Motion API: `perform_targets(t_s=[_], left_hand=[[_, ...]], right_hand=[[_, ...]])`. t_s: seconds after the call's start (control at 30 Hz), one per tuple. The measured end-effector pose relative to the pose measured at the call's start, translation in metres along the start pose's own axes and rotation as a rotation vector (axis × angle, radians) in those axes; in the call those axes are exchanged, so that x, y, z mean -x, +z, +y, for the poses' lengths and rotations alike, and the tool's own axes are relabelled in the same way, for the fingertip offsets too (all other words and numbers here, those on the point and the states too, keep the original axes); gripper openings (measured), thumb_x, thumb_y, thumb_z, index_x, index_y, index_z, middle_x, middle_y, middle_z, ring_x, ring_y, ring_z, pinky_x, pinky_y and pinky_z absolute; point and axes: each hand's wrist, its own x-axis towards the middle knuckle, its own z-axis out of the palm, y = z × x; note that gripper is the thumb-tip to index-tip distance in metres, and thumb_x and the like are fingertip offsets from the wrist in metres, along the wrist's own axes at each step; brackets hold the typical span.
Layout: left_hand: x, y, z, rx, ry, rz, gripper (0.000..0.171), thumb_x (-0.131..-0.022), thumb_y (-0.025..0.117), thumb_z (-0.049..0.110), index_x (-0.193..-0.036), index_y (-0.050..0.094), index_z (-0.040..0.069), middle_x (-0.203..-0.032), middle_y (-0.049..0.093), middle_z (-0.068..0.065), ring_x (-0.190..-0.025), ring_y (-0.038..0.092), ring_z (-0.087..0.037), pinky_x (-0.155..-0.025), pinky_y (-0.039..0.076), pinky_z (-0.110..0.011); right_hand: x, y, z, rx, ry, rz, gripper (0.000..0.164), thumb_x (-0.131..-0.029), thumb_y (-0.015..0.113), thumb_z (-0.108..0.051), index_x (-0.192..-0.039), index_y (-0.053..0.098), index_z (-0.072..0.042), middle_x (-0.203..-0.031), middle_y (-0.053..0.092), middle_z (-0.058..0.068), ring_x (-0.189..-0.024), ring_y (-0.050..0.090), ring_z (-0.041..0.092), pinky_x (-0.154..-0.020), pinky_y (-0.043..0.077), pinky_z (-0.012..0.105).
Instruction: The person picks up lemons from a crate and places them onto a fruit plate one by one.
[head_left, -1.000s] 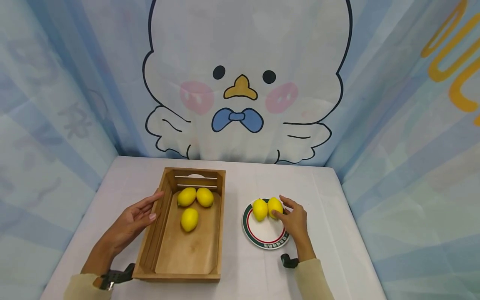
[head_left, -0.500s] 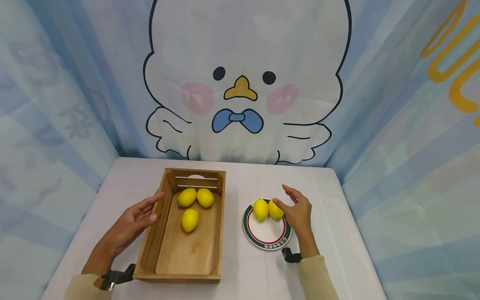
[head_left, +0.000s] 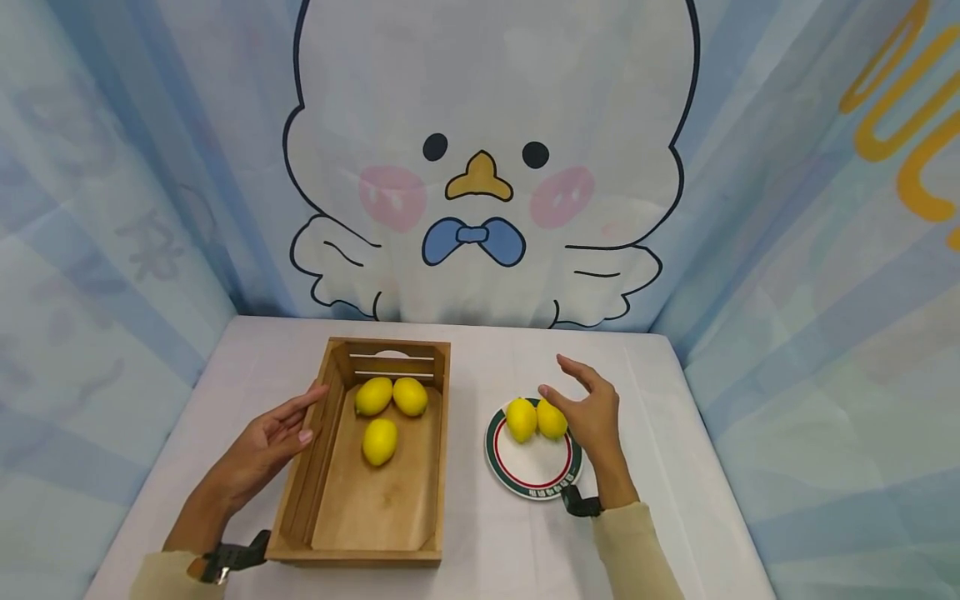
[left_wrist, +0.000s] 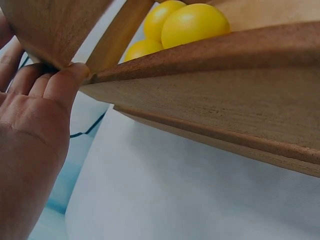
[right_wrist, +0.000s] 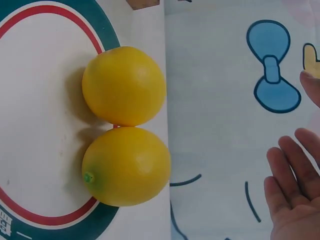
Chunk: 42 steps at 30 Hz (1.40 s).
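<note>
My left hand (head_left: 266, 442) holds the left wall of a wooden crate (head_left: 382, 517). In the left wrist view its fingers (left_wrist: 60, 87) bend in at the crate's slats. Inside the crate lie three lemons, one nearer the middle (head_left: 379, 442) and two side by side toward the far end, a left one (head_left: 373, 395) and a right one (head_left: 409, 396). A round plate (head_left: 525, 471) with a green and red rim bears two touching lemons, left (head_left: 521, 420) and right (head_left: 552, 420). Above the plate's right side is my right hand (head_left: 596, 412), thumb and forefinger spread, holding nothing.
A white cloth covers the table (head_left: 487, 567). Behind it hangs a curtain (head_left: 480, 292) printed with a cartoon bird, and blue curtains (head_left: 97, 292) flank both sides. The crate stands left of the plate, with a strip of tabletop between them.
My right hand has let go of the right lemon on the plate and lifted up and away, its fingers spreading. The left hand and the crate have stayed in place.
</note>
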Motion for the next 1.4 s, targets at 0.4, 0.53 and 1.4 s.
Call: perform_targets(t_s=[0.4,0.53,1.4], left_hand=[[0.000,-0.001,-0.002,0.012,0.026,-0.013,0.064,-0.110,0.053,0.006,-0.169,0.028,0.009,-0.180,-0.002,-0.015,-0.142,0.028,0.027,-0.111,0.036,-0.003],[0.001,-0.002,-0.002,0.011,0.026,-0.013,0.064,-0.110,0.053,0.006,-0.169,0.028,0.010,-0.181,-0.002,-0.014,-0.142,0.028,0.027,-0.111,0.036,-0.003],[-0.001,-0.004,-0.005,0.019,0.017,-0.014,0.064,-0.111,0.053,0.006,-0.169,0.028,0.012,-0.181,-0.002,-0.012,-0.146,0.026,0.024,-0.112,0.036,-0.003]], right_hand=[[-0.003,0.005,-0.023,-0.079,-0.091,-0.072,0.057,-0.089,0.089,-0.021,-0.142,0.068,-0.017,-0.145,0.069,0.006,-0.142,0.057,0.031,-0.129,0.032,0.060],[-0.003,0.007,-0.032,-0.090,-0.111,-0.096,0.057,-0.089,0.089,-0.020,-0.142,0.068,-0.018,-0.146,0.069,0.004,-0.142,0.057,0.029,-0.129,0.034,0.058],[-0.015,0.027,-0.060,-0.202,-0.267,-0.246,0.058,-0.086,0.090,-0.017,-0.140,0.069,-0.016,-0.146,0.068,0.002,-0.140,0.058,0.024,-0.130,0.033,0.054]])
